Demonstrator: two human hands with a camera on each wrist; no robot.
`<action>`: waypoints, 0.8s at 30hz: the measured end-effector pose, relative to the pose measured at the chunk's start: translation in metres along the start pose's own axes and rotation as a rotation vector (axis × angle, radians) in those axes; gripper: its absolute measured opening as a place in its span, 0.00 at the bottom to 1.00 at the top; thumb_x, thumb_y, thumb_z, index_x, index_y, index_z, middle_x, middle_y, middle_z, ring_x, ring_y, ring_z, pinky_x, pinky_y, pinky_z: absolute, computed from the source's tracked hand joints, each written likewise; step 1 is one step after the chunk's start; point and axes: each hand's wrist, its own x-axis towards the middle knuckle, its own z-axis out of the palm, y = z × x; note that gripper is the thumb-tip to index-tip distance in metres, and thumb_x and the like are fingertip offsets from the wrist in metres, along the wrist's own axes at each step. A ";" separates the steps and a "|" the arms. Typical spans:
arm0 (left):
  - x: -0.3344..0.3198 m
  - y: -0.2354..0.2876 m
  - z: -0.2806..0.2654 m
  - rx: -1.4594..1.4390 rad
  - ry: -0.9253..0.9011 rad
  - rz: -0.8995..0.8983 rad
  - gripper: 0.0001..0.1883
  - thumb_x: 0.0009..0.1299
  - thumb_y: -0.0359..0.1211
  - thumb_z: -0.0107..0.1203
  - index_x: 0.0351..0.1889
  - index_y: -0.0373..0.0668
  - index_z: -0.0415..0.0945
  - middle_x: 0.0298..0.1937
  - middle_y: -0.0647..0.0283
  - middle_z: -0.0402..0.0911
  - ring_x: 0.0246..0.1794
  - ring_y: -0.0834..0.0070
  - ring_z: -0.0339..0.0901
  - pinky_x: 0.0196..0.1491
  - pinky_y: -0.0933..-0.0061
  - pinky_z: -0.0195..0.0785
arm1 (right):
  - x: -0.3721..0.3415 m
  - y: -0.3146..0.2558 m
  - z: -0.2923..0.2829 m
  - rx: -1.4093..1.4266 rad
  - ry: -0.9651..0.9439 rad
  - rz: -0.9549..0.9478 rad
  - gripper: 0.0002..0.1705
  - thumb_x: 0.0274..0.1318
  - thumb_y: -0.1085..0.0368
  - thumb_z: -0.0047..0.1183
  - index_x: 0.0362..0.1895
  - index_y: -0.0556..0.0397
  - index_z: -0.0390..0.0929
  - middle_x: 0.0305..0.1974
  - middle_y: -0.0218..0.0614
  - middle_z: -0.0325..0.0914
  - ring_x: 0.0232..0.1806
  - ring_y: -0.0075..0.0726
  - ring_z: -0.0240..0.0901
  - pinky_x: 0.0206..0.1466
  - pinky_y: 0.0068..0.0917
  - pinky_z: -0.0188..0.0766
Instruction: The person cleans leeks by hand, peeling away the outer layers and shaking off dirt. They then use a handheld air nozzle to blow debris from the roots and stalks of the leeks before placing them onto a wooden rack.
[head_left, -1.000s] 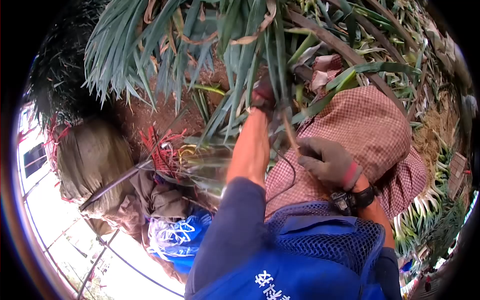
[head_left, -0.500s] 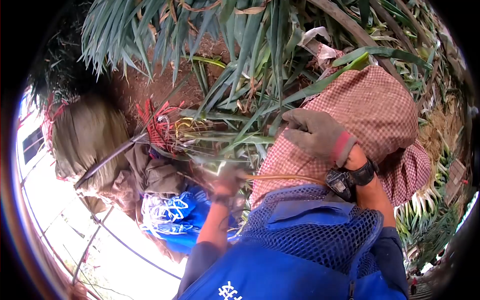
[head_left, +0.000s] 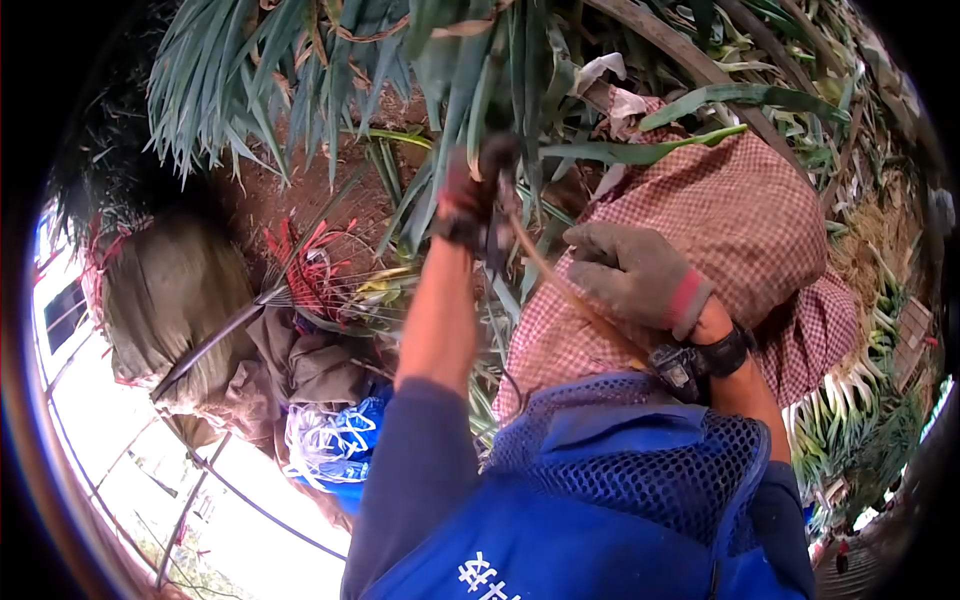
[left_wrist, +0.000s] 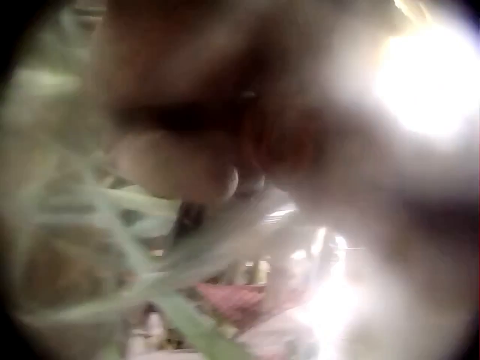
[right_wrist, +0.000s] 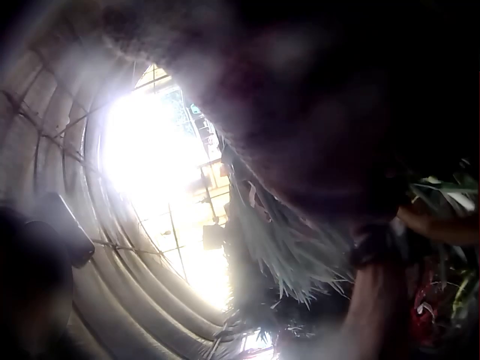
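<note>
My left hand (head_left: 478,185), dark and blurred, is among hanging green leaves (head_left: 490,90) at the upper middle; whether it grips them cannot be told. In the left wrist view, blurred fingers (left_wrist: 176,165) lie over pale green strands (left_wrist: 202,255). A thin brown strip (head_left: 575,290) runs from near that hand towards my waist, passing below my right hand. Wearing a grey glove with a red cuff, my right hand (head_left: 635,280) rests loosely curled on red-and-white checked cloth (head_left: 740,200) over the leg. It holds nothing visible.
Red ties (head_left: 315,265) and a long dark rod (head_left: 215,345) with thin tines lie left, beside an olive bundle (head_left: 180,290) and a blue bag (head_left: 345,440). Long brown stalks (head_left: 680,50) cross the upper right. Stacked leafy plants (head_left: 850,430) lie right.
My left hand dropped from the leaves to beside the blue bag, then rose back to the leaves. My right hand moved slightly up and left, then stayed on the cloth.
</note>
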 end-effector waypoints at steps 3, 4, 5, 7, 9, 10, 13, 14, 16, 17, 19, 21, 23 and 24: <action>0.034 0.007 -0.003 0.278 -0.288 0.389 0.10 0.79 0.32 0.56 0.42 0.42 0.88 0.27 0.61 0.86 0.24 0.70 0.82 0.27 0.68 0.76 | 0.004 -0.003 -0.004 -0.122 0.024 -0.070 0.23 0.67 0.56 0.63 0.59 0.58 0.83 0.41 0.49 0.87 0.43 0.48 0.87 0.49 0.40 0.80; 0.035 0.006 0.005 0.540 -0.177 0.602 0.11 0.81 0.30 0.54 0.41 0.41 0.88 0.25 0.61 0.85 0.22 0.69 0.82 0.26 0.67 0.76 | 0.010 -0.006 -0.010 -0.132 0.050 -0.095 0.23 0.67 0.56 0.63 0.59 0.58 0.83 0.41 0.49 0.87 0.43 0.48 0.87 0.49 0.40 0.80; 0.007 0.003 0.003 0.764 -0.151 0.689 0.13 0.82 0.28 0.51 0.41 0.40 0.88 0.23 0.61 0.84 0.22 0.68 0.82 0.27 0.66 0.76 | 0.011 -0.007 -0.010 -0.085 0.053 -0.050 0.23 0.67 0.56 0.63 0.59 0.58 0.83 0.40 0.49 0.87 0.42 0.48 0.86 0.48 0.40 0.80; -0.024 -0.057 -0.019 0.551 0.004 0.188 0.13 0.79 0.30 0.53 0.37 0.36 0.87 0.22 0.60 0.85 0.19 0.67 0.80 0.26 0.63 0.73 | 0.002 -0.005 0.003 -0.001 0.030 0.024 0.23 0.66 0.56 0.63 0.59 0.58 0.83 0.40 0.48 0.87 0.42 0.49 0.86 0.48 0.39 0.80; -0.065 -0.053 -0.022 0.146 0.292 -0.298 0.14 0.76 0.31 0.56 0.32 0.31 0.86 0.21 0.60 0.84 0.15 0.68 0.76 0.22 0.60 0.68 | 0.006 -0.007 0.001 0.037 0.013 0.056 0.23 0.66 0.56 0.63 0.58 0.58 0.82 0.40 0.48 0.87 0.42 0.49 0.86 0.48 0.40 0.80; -0.077 -0.062 -0.032 0.179 0.376 -0.316 0.15 0.75 0.32 0.57 0.29 0.30 0.85 0.21 0.61 0.83 0.15 0.69 0.75 0.22 0.60 0.66 | 0.008 -0.007 -0.001 -0.026 -0.030 0.036 0.24 0.66 0.56 0.63 0.59 0.58 0.82 0.40 0.48 0.87 0.43 0.51 0.86 0.48 0.41 0.80; -0.080 -0.070 -0.059 0.223 0.546 -0.407 0.16 0.73 0.32 0.57 0.29 0.26 0.85 0.23 0.60 0.82 0.20 0.73 0.74 0.27 0.57 0.67 | 0.011 -0.004 0.004 -0.136 -0.036 0.014 0.24 0.66 0.55 0.63 0.59 0.58 0.83 0.40 0.48 0.87 0.42 0.52 0.86 0.48 0.42 0.80; -0.067 -0.072 -0.068 0.293 0.571 -0.414 0.16 0.72 0.33 0.58 0.32 0.27 0.86 0.26 0.57 0.85 0.24 0.69 0.79 0.31 0.57 0.70 | 0.011 -0.003 0.006 -0.138 -0.039 0.009 0.24 0.66 0.55 0.63 0.59 0.58 0.83 0.40 0.48 0.87 0.42 0.52 0.86 0.48 0.42 0.80; -0.037 -0.081 -0.093 0.359 0.594 -0.412 0.15 0.72 0.34 0.58 0.34 0.27 0.87 0.29 0.54 0.88 0.28 0.65 0.84 0.34 0.57 0.74 | 0.012 0.000 0.006 -0.158 0.000 -0.025 0.24 0.66 0.55 0.63 0.59 0.58 0.83 0.39 0.48 0.87 0.41 0.53 0.85 0.48 0.43 0.80; -0.019 -0.096 -0.113 1.025 0.224 -0.213 0.13 0.72 0.33 0.59 0.37 0.31 0.88 0.34 0.52 0.90 0.34 0.60 0.88 0.38 0.56 0.78 | 0.013 0.001 0.005 -0.162 0.005 -0.029 0.24 0.66 0.55 0.63 0.59 0.58 0.83 0.39 0.48 0.87 0.41 0.53 0.85 0.48 0.43 0.80; 0.002 -0.151 -0.134 1.648 -0.208 0.028 0.12 0.72 0.33 0.59 0.40 0.34 0.89 0.39 0.50 0.92 0.41 0.55 0.92 0.42 0.56 0.81 | 0.012 0.002 0.004 -0.102 -0.002 -0.024 0.25 0.65 0.55 0.64 0.59 0.58 0.83 0.39 0.48 0.87 0.41 0.53 0.85 0.47 0.43 0.80; 0.000 -0.158 -0.120 1.717 -0.415 -0.166 0.12 0.73 0.33 0.58 0.48 0.41 0.90 0.50 0.50 0.91 0.54 0.55 0.89 0.52 0.56 0.83 | 0.012 -0.001 -0.001 -0.086 -0.011 0.001 0.25 0.65 0.55 0.64 0.59 0.58 0.83 0.39 0.48 0.87 0.41 0.53 0.85 0.47 0.43 0.80; -0.018 -0.158 -0.108 1.809 -0.598 -0.165 0.14 0.74 0.33 0.58 0.52 0.43 0.90 0.55 0.49 0.90 0.59 0.56 0.88 0.57 0.56 0.83 | 0.013 0.000 -0.002 -0.065 -0.025 0.025 0.25 0.65 0.55 0.64 0.59 0.58 0.83 0.39 0.48 0.87 0.41 0.52 0.86 0.47 0.42 0.80; -0.020 -0.192 -0.112 1.700 -0.538 -0.203 0.14 0.74 0.33 0.58 0.53 0.43 0.90 0.56 0.50 0.90 0.59 0.55 0.88 0.58 0.56 0.83 | 0.013 0.002 -0.002 -0.047 -0.002 0.020 0.25 0.65 0.55 0.64 0.59 0.58 0.83 0.39 0.48 0.87 0.41 0.52 0.86 0.47 0.42 0.80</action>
